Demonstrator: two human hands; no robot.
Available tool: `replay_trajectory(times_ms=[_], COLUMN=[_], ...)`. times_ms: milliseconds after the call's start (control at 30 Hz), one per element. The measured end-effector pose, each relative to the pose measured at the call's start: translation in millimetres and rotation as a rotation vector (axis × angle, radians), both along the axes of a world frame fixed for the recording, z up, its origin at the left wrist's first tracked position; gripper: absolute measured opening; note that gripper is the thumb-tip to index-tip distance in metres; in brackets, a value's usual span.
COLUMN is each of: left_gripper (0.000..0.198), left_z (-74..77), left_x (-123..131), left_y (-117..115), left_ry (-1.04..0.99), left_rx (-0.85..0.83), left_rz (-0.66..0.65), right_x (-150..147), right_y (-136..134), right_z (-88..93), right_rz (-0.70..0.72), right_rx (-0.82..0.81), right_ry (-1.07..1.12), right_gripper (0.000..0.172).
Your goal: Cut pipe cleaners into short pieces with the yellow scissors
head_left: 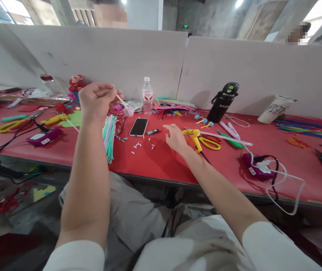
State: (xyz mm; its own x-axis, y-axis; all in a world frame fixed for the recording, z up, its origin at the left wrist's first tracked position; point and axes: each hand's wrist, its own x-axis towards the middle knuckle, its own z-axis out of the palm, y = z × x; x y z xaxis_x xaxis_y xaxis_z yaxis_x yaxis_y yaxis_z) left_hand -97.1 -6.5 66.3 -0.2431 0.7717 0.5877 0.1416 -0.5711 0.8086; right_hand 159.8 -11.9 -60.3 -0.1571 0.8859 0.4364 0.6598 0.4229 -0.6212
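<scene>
Apparently mid-assembly: left grip (pixel 99 95) pinches pale-stemmed, fuzzy pink bloom (pixel 128 111); right grip (pixel 175 138) open near yellow plastic glue gun (pixel 196 143); steadiness needed next.

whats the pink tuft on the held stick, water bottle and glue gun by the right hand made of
Pink tuft: perhaps chenille, matte and fuzzy-looking. Water bottle: likely thin plastic, glossy, see-through with highlights. Yellow glue gun: probably hard plastic, smooth, evenly coloured.

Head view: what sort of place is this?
Probably a craft workshop, judging by the yellow glue gun beside the right hand, the bundle of green and lilac fuzzy stems, and the purple power strip on the red tabletop.
</scene>
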Motion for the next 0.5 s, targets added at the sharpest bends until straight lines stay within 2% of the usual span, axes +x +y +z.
replay_trajectory(times_ms=[133, 200, 267, 367, 500], left_gripper=[0.028, 0.025, 0.023, 0.02, 0.019], left_z=[-9.6, -12.9, -14.5, -14.9, -14.8], left_x=[7, 11, 13, 16, 20], left_y=[5, 7, 8, 8, 6], left_ry=[0.053, 0.068, 0.079, 0.09, 0.108], left_rx=[-0.023, -0.019, -0.026, -0.065, -0.093], left_rz=[-0.046, -0.068, -0.083, -0.084, -0.06], right_x=[-34, -53, -72, -92, -105], right_y=[-1, -2, -5, -10, -15], right_z=[-2.0, -4.3, -5.2, -4.2, -4.0], right_rz=[0.273, 0.347, 0.359, 0.299, 0.257], right_rx=[0.009, 0.012, -0.008, -0.062, -0.084], right_ry=[-0.218, -0.242, -0.274, -0.35, -0.372], right_gripper=[0.014, 0.015, 0.018, 0.023, 0.019])
